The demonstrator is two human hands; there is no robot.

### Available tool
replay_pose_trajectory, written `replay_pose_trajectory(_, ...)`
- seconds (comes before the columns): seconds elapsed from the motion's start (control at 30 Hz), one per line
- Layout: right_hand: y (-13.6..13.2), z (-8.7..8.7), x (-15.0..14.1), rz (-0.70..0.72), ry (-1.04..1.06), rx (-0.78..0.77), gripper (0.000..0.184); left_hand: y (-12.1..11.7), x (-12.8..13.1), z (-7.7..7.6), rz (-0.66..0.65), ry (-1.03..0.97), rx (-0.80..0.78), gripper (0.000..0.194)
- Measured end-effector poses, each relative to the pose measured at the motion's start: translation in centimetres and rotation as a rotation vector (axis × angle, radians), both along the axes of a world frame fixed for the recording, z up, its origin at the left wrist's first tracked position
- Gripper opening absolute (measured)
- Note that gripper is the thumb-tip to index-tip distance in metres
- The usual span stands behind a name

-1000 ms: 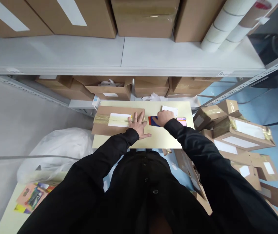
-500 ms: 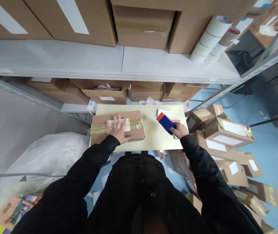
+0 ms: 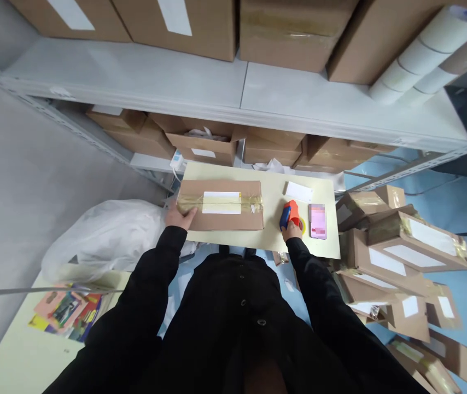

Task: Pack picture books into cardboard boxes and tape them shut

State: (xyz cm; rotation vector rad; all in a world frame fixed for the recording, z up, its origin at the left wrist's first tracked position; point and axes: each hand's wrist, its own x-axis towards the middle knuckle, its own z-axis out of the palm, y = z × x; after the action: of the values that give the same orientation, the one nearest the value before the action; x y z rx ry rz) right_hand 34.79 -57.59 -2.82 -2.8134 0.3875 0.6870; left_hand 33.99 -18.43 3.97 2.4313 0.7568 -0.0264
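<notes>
A flat brown cardboard parcel [image 3: 233, 219] with a white label and clear tape lies on a small pale yellow table [image 3: 272, 238]. My left hand [image 3: 179, 218] grips the parcel's left end, fingers curled on its edge. My right hand [image 3: 292, 230] is closed on an orange and blue tape dispenser [image 3: 289, 214] that stands on the table to the right of the parcel. A phone with a pink screen [image 3: 317, 221] lies just right of the dispenser, and a white card [image 3: 298, 191] lies behind it.
Grey shelving [image 3: 217, 93] with cardboard boxes and white tape rolls [image 3: 418, 65] stands behind the table. Several taped parcels [image 3: 397, 241] are piled on the blue floor at the right. A white plastic bag [image 3: 106, 241] sits at the left, with colourful printed sheets [image 3: 67, 312] on another table.
My left hand slid from the parcel's top to its left end. My right hand brought the tape dispenser down from above the table and stood it on the tabletop. The camera shifted.
</notes>
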Motion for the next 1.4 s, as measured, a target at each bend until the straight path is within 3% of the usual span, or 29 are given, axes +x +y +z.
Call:
replay_pose_trajectory(0.13, 0.6, -0.1, 0.3, 0.021, 0.059, -0.055, 0.049, 1.1, -1.5, -1.4, 0.036, 0.008, -0.230, 0.054)
replay_pose_trajectory(0.27, 0.5, 1.4, 0.8, 0.089, 0.077, -0.106, 0.048, 1.5, -2.8, -2.1, 0.035, -0.106, -0.444, 0.053)
replay_pose_trajectory(0.37, 0.2, 2.9, 1.2, 0.172, -0.018, -0.100, 0.051, 2.5, -3.4, -2.6, -0.054, -0.160, -0.630, 0.065)
replay_pose_trajectory(0.47, 0.2, 4.4, 1.5, 0.310, -0.128, 0.047, 0.075, 4.3, -4.0, -3.4, -0.161, -0.150, -0.803, 0.088)
replay_pose_trajectory(0.57, 0.8, 5.7, 1.4, 0.452, -0.133, 0.225, 0.106, 6.2, -4.6, -4.5, -0.230, -0.085, -0.824, 0.110)
replay_pose_trajectory(0.67, 2.3, 6.5, 1.1, 0.500, -0.098, 0.349, 0.126, 7.3, -4.8, -5.3, -0.308, -0.031, -0.756, 0.118)
replay_pose_trajectory(0.77, 4.2, 6.6, 0.9, 0.447, -0.099, 0.453, 0.131, 7.4, -4.3, -5.7, -0.339, -0.040, -0.759, 0.114)
replay_pose_trajectory(0.9, 6.1, 6.2, 0.8, 0.290, -0.105, 0.551, 0.124, 7.3, -3.4, -5.9, -0.347, -0.055, -0.831, 0.107)
replay_pose_trajectory(1.2, 7.0, 7.8, 0.8, 0.120, -0.076, 0.523, 0.110, 7.9, -1.6, -5.3, -0.301, -0.043, -0.848, 0.096)
replay_pose_trajectory(1.4, 7.7, 7.8, 0.4, 0.031, -0.081, 0.579, 0.108, 7.7, -0.8, -5.1, -0.332, -0.045, -0.851, 0.097)
